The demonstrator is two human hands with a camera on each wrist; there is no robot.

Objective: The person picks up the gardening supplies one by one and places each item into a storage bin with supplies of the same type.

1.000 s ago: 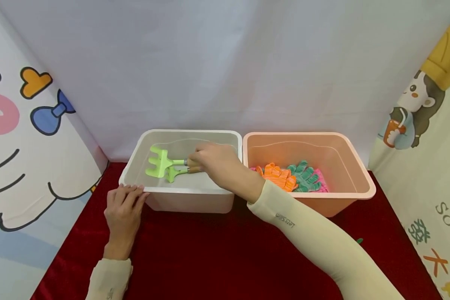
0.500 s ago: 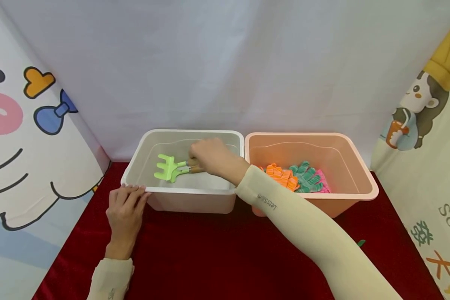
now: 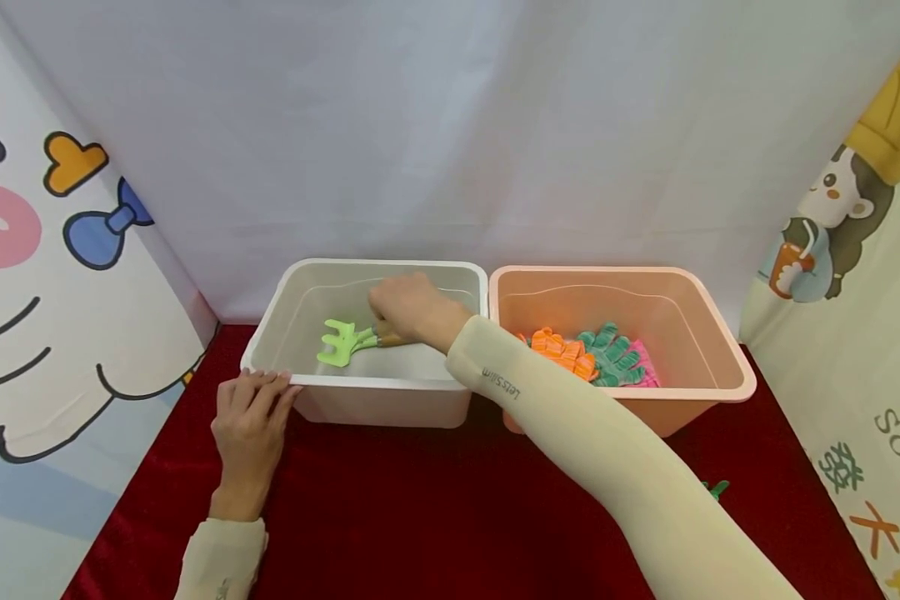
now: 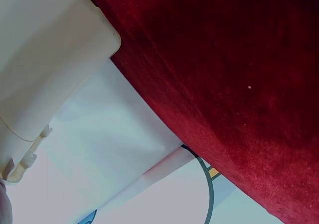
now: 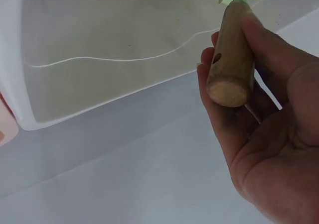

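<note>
In the head view my right hand [image 3: 412,307] is inside the white bin [image 3: 375,383], holding a light green hand rake [image 3: 337,342] by its wooden handle. The right wrist view shows that handle [image 5: 232,59] between thumb and curled fingers. A second green tool with a wooden handle [image 3: 393,340] lies close against the rake; its head is mostly hidden. My left hand [image 3: 246,429] grips the bin's front left corner, fingers over the rim. In the left wrist view the bin's outer wall [image 4: 45,69] shows, with only a sliver of finger at the edge.
A peach bin [image 3: 678,350] stands right beside the white one, holding orange gloves [image 3: 566,354], a green glove [image 3: 611,358] and something pink [image 3: 645,367]. A small green thing [image 3: 718,488] lies on the red cloth [image 3: 420,517], partly behind the right sleeve. A pale curtain hangs behind.
My right hand has lowered the rake into the white bin and shifted slightly left. The rake's head has moved right and down, over the second tool. The left hand stays at the rim.
</note>
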